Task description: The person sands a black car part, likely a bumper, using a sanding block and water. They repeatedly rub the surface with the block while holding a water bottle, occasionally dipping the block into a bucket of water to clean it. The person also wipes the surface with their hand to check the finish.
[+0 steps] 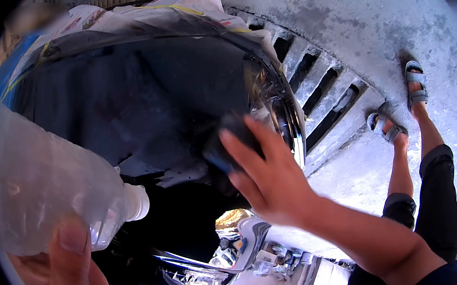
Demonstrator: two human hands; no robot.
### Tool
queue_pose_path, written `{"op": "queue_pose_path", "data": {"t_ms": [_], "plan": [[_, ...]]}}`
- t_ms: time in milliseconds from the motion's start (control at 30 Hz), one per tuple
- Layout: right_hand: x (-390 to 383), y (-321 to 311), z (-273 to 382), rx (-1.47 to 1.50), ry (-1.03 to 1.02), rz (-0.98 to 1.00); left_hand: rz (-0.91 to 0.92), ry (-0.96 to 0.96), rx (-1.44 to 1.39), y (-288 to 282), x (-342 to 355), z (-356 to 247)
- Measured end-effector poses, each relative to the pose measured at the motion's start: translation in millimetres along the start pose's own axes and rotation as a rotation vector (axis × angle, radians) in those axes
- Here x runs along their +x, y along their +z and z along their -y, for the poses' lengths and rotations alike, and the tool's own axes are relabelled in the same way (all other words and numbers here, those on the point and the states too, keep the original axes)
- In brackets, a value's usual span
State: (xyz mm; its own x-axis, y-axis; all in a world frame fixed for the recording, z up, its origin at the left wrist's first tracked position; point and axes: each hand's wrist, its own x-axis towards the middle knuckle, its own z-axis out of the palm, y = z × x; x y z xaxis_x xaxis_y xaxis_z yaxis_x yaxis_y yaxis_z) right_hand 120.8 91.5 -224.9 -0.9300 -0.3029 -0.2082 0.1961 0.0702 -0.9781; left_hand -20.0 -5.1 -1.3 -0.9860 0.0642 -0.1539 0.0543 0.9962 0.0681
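Observation:
My left hand (71, 272) is wrapped around a large translucent plastic bottle (52, 183). It is tilted, its white cap (139, 201) pointing right over the car's dark hood (136, 97). A little cloudy liquid seems to lie near its neck. My right hand (274, 180) grips a dark block (237, 132) and presses it on the hood near its front edge. Motion blurs the block and fingertips, so whether it is a sponge or a sanding block is unclear. The hood's near part is glossy black, the far part looks dull and smeared.
Newspaper sheets (187, 4) with yellow tape cover the hood's far border. A headlight (197, 279) shows at the near corner. Right of the car, a slotted drain grate (325, 86) crosses the concrete floor (397, 22). My sandalled feet (415, 83) stand there, beside scattered litter (278, 260).

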Motion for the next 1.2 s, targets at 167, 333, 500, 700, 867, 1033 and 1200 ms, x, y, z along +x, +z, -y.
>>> {"op": "queue_pose_path", "data": {"t_ms": [167, 333, 500, 700, 867, 1033, 1200], "plan": [[-42, 8, 1, 0.091, -0.054, -0.066, 0.017, 0.009, 0.008, -3, 1, -7], [23, 1, 2, -0.02, -0.039, -0.094, 0.008, 0.012, 0.001, -3, 0, -4], [-56, 10, -5, 0.083, -0.014, -0.055, 0.001, 0.047, 0.005, 4, 3, 4], [24, -1, -3, -0.021, -0.063, -0.08, 0.008, -0.085, -0.153, 6, -4, -15], [-39, 6, -4, 0.109, -0.089, 0.013, -0.01, -0.152, -0.115, 0, -9, -15], [4, -7, 5, 0.025, -0.155, -0.014, -0.011, -0.171, -0.05, -3, -12, -10], [35, -11, 6, 0.021, -0.221, 0.029, 0.0, -0.188, 0.002, -8, -15, -9]]}}
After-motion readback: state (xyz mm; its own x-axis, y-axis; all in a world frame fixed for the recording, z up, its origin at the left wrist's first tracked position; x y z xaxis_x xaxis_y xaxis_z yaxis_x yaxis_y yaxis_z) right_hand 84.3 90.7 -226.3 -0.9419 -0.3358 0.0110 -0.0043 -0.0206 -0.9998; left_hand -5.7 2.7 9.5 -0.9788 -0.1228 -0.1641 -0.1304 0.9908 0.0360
